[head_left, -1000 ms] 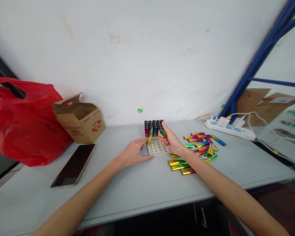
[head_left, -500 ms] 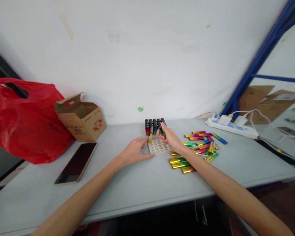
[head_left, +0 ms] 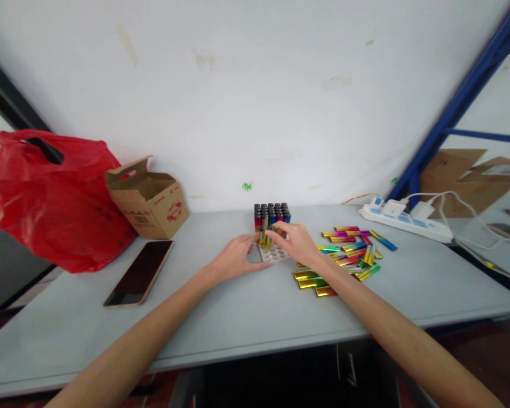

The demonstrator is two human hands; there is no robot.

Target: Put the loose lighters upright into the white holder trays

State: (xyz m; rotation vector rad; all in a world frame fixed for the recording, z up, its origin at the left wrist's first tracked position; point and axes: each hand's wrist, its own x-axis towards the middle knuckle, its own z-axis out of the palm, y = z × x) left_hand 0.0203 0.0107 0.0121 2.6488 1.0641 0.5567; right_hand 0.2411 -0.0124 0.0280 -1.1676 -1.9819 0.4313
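A pale tray with rows of round holes lies on the table between my hands. My left hand rests at its left side, thumb stretched along the near corner and fingers by the left edge. One yellow lighter stands upright in the far left of the tray. Just right of it, my right hand pinches a green-gold lighter, upright over the tray's far row; its lower end is hard to make out. Behind the tray stands a tight block of upright lighters with black tops.
Loose shiny lighters lie scattered to the right, partly under my right forearm. A phone, an open cardboard box and a red plastic bag are on the left. A white power strip with chargers sits back right.
My right hand has moved slightly left and down, bringing its lighter upright beside the standing one. My left hand stays at the tray's left side. The view has shifted slightly.
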